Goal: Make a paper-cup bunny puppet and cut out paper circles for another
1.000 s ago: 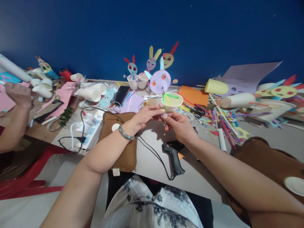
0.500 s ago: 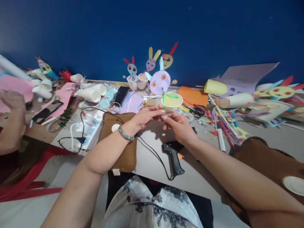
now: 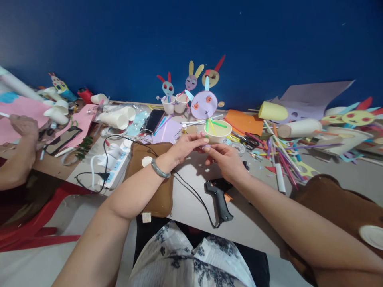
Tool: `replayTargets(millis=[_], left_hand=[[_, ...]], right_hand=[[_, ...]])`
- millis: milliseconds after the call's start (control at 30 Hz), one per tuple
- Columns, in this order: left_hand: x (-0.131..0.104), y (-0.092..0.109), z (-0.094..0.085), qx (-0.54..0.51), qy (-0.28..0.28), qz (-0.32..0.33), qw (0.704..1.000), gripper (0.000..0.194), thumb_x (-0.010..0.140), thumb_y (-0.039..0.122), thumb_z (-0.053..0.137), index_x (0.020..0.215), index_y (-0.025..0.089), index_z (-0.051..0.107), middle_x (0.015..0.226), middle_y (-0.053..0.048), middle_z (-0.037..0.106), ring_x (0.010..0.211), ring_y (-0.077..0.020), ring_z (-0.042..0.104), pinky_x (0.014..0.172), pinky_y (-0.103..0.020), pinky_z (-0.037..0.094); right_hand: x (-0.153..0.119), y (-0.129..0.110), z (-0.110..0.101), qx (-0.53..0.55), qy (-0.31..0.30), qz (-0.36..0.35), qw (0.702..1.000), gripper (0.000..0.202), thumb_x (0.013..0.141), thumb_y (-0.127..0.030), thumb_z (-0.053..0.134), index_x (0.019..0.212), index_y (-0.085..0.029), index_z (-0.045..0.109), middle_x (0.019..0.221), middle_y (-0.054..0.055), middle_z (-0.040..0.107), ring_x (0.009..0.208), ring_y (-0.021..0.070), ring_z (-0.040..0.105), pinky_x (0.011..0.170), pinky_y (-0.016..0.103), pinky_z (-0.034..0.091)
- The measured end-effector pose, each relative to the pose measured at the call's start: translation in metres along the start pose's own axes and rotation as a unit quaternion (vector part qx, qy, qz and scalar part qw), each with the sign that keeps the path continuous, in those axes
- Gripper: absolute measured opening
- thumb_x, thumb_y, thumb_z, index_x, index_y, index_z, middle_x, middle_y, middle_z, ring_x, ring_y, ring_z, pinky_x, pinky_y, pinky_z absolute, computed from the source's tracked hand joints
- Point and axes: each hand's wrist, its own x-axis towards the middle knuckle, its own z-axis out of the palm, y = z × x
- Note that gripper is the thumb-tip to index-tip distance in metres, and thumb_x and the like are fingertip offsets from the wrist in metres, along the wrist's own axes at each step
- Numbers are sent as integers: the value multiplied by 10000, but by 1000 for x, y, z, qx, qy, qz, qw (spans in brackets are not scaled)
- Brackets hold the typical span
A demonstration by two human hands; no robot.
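My left hand point(image 3: 189, 146) and my right hand point(image 3: 226, 159) meet in front of a pale paper cup point(image 3: 220, 136), fingertips pinched together. Between the left fingertips is the lower end of a green straw point(image 3: 206, 127) that hangs down over the cup's front. The right thumb and finger are closed just beside it; whatever they grip is mostly hidden. Out of the cup rises a round lilac paper rabbit face point(image 3: 204, 105) with orange eyes and light blue ears. A black glue gun point(image 3: 220, 201) lies on the table below my right hand.
A brown cushion point(image 3: 160, 191) and a white power strip point(image 3: 118, 169) are to the left, with a black cable crossing. Behind stand several paper-cup rabbits point(image 3: 168, 104). Scissors point(image 3: 250, 142) and loose straws point(image 3: 284, 157) lie right. Another person's hand point(image 3: 24, 127) is far left.
My hands stay pinched together at nearly the same spot. At the far left, the other person's hand has moved slightly right and down, and a white stick now shows beside it.
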Motion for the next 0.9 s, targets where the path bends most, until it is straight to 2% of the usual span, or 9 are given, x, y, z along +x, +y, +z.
replayTargets(millis=[200,367,467,567,633,767,833,900], left_hand=[[1,3,1,-30,13,-18,999,321,695,350,880,703,139,638,665,37,633,615,-57,557,650,-232,430],[2,7,-3,-63,22,-25,997,324,669,343,883,725,141,636,688,11,674,642,-84,615,667,-240,470],[5,6,-7,-56,30,-12,998,292,671,324,857,734,143,638,705,9,674,680,-100,634,710,-254,499],[9,2,-12,2,52,25,998,243,699,314,808,715,148,632,678,18,646,666,-93,599,697,-245,480],[11,-2,-17,62,58,69,994,229,724,316,778,697,151,621,669,18,635,656,-91,571,666,-236,449],[15,-8,-25,164,60,118,977,190,761,304,724,713,155,618,688,4,643,669,-110,568,658,-242,439],[18,-10,-28,210,69,126,967,158,767,289,701,728,151,635,701,-4,654,676,-120,571,669,-251,448],[20,-11,-29,246,73,131,958,124,768,268,676,755,146,661,716,-8,668,690,-128,579,691,-260,461]], right_hand=[[0,-2,1,23,-24,-11,999,449,637,-549,920,875,-192,789,725,6,729,499,105,579,496,251,488],[0,-3,1,11,-33,-3,999,440,640,-491,913,949,-197,805,712,-7,714,512,113,570,506,267,485],[3,-8,-5,-36,-24,-19,999,424,686,-482,873,987,-192,801,755,8,736,526,110,576,535,270,478],[5,-22,-18,-155,-15,-46,987,383,739,-464,811,987,-173,783,776,33,748,571,141,621,583,293,494],[4,-37,-31,-287,-29,-74,955,323,769,-415,761,980,-171,778,830,51,769,611,166,652,627,314,501],[-8,-71,-54,-559,-35,-112,821,233,833,-382,684,944,-208,793,820,50,770,694,206,670,667,321,456],[-16,-85,-61,-627,-50,-100,771,215,851,-373,661,928,-226,798,812,47,763,712,209,666,669,313,434],[-23,-94,-65,-658,-73,-88,744,199,863,-349,645,926,-242,801,818,38,761,711,197,651,661,301,409]])
